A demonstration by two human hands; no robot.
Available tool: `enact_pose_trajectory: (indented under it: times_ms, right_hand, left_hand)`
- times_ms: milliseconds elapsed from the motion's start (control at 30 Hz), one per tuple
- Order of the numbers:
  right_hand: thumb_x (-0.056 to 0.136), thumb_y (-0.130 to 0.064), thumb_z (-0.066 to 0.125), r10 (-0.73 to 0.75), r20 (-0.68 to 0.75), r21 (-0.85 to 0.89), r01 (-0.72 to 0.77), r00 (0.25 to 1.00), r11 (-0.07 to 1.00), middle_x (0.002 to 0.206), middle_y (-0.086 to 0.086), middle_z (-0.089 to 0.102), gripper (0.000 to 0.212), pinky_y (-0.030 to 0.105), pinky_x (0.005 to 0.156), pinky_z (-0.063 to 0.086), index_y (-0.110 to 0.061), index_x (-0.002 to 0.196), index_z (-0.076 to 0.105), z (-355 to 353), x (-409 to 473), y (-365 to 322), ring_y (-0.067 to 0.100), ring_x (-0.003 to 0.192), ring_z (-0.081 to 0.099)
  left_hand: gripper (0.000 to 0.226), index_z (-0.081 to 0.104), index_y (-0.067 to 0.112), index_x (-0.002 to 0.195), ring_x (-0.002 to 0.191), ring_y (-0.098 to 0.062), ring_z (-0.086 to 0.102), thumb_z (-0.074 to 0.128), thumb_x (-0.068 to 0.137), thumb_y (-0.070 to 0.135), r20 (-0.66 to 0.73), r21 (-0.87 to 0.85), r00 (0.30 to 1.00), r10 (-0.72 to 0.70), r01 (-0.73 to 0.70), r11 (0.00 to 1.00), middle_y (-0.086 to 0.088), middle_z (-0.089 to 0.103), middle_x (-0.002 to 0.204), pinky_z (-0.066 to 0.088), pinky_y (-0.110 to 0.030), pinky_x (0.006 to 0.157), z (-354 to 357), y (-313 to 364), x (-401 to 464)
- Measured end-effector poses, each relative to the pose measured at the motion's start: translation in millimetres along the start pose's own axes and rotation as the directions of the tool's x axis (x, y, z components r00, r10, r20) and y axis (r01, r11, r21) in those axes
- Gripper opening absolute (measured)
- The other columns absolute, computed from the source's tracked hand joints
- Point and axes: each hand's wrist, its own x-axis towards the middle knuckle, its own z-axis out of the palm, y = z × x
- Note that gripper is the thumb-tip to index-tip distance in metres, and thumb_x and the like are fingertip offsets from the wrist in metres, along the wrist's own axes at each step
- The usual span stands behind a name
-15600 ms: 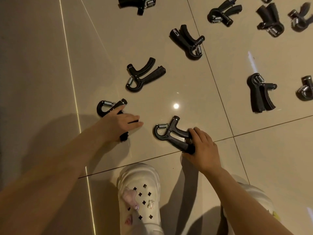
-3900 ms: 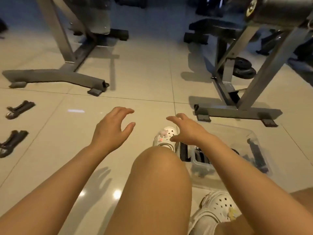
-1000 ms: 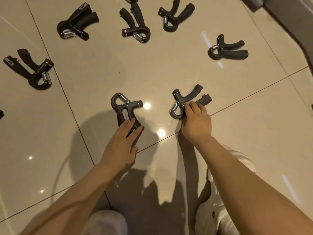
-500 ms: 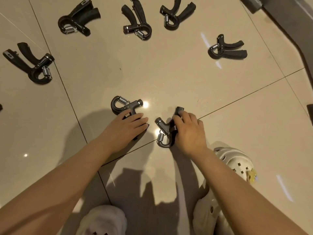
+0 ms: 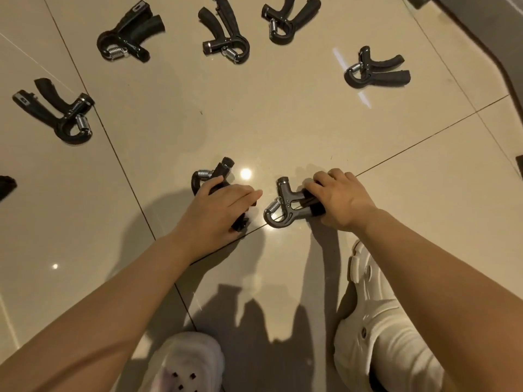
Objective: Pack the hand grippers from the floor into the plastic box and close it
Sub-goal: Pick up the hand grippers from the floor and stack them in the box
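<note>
At the centre of the frame, the left hand is clamping a black hand gripper on the floor, handles running toward the lower right, while the right hand is closing on a grey hand gripper's handles, which point right.

Two black hand grippers held at floor; five more scattered beyond, flat.

Glossy beige tile floor strewn with black hand grippers, white clogs.
</note>
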Motion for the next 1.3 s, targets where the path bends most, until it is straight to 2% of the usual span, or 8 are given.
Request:
enact_pose_trajectory:
  times_ms: [133, 300, 400, 533, 633, 900, 1200, 1300]
  right_hand:
    - [0.077, -0.033, 0.061, -0.007, -0.078, -0.018, 0.006, 0.997, 1.0, 0.126, -0.001, 0.044, 0.057, 0.033, 0.096, 0.032, -0.027, 0.13, 0.044, -23.1, -20.8, -12.7, 0.025, 0.118, 0.038]
    - [0.078, -0.03, 0.063, -0.014, -0.167, -0.053, 0.005, 0.986, 0.999, 0.126, 0.004, 0.042, 0.053, 0.033, 0.089, 0.033, -0.022, 0.127, 0.045, -55.6, -71.0, -37.1, 0.027, 0.113, 0.038]
    - [0.08, -0.029, 0.062, -0.015, -0.205, -0.108, -0.008, 0.979, 0.994, 0.128, 0.006, 0.04, 0.049, 0.033, 0.089, 0.035, -0.021, 0.126, 0.044, -70.7, -113.8, -52.4, 0.027, 0.112, 0.037]
    - [0.079, -0.031, 0.063, 0.014, -0.292, -0.085, -0.041, 0.956, 0.996, 0.127, 0.006, 0.044, 0.049, 0.031, 0.087, 0.034, -0.02, 0.125, 0.048, -95.0, -179.1, -72.3, 0.027, 0.109, 0.041]
    - [0.076, -0.035, 0.067, 0.037, -0.368, -0.046, -0.057, 0.929, 0.997, 0.125, 0.006, 0.046, 0.053, 0.031, 0.086, 0.034, -0.019, 0.124, 0.05, -113.3, -224.6, -91.0, 0.026, 0.107, 0.042]
    - [0.073, -0.044, 0.073, 0.105, -0.562, 0.006, -0.123, 0.82, 0.992, 0.125, 0.006, 0.048, 0.067, 0.033, 0.089, 0.039, -0.02, 0.129, 0.046, -139.9, -365.2, -145.0, 0.025, 0.108, 0.043]
    - [0.075, -0.039, 0.074, 0.206, -0.714, 0.097, -0.197, 0.669, 0.976, 0.132, 0.003, 0.045, 0.068, 0.03, 0.092, 0.037, -0.022, 0.134, 0.044, -151.9, -511.4, -165.6, 0.023, 0.115, 0.039]
    - [0.075, -0.04, 0.075, 0.278, -0.729, 0.178, -0.22, 0.626, 0.959, 0.131, 0.0, 0.045, 0.065, 0.032, 0.094, 0.039, -0.025, 0.131, 0.047, -139.9, -539.9, -165.9, 0.024, 0.116, 0.039]
  left_hand:
    - [0.069, 0.05, 0.021, 0.132, 0.119, -0.01, 0.046, 0.072, 0.067, 0.027, -0.119, -0.216, 0.953, -0.28, 0.251, 0.944, 0.004, 0.054, 0.127, 0.02, -0.035, 0.11, -23.6, 30.6, -7.8]
    - [0.076, 0.047, 0.027, 0.135, 0.119, -0.002, 0.039, 0.078, 0.065, 0.033, -0.124, -0.408, 0.898, -0.423, 0.343, 0.846, 0.012, 0.046, 0.129, 0.027, -0.033, 0.107, -70.2, 68.9, -27.1]
    - [0.078, 0.047, 0.031, 0.133, 0.111, 0.005, 0.036, 0.081, 0.063, 0.035, -0.121, -0.404, 0.906, -0.405, 0.327, 0.854, 0.023, 0.038, 0.121, 0.026, -0.027, 0.104, -100.4, 95.5, -44.2]
    - [0.077, 0.049, 0.035, 0.129, 0.111, -0.002, 0.046, 0.073, 0.058, 0.049, -0.171, -0.437, 0.923, -0.345, 0.242, 0.866, 0.021, 0.044, 0.119, 0.035, -0.039, 0.105, -140.2, 128.8, -70.2]
    - [0.076, 0.049, 0.036, 0.129, 0.109, -0.006, 0.05, 0.074, 0.059, 0.049, -0.237, -0.443, 0.918, -0.319, 0.19, 0.876, 0.018, 0.047, 0.119, 0.039, -0.043, 0.103, -169.7, 159.0, -91.3]
    - [0.076, 0.046, 0.034, 0.132, 0.107, -0.001, 0.045, 0.082, 0.066, 0.035, -0.33, -0.411, 0.907, -0.262, 0.111, 0.905, 0.011, 0.048, 0.126, 0.035, -0.021, 0.093, -224.9, 253.9, -170.8]
    - [0.074, 0.046, 0.031, 0.132, 0.112, -0.008, 0.047, 0.082, 0.068, 0.031, -0.396, -0.439, 0.908, -0.134, -0.059, 0.897, 0.006, 0.048, 0.13, 0.034, -0.017, 0.088, -281.4, 358.4, -185.5]
    - [0.072, 0.048, 0.032, 0.131, 0.111, -0.01, 0.048, 0.082, 0.068, 0.032, -0.407, -0.443, 0.911, -0.068, -0.132, 0.887, 0.006, 0.049, 0.127, 0.039, -0.023, 0.09, -283.1, 388.8, -177.9]
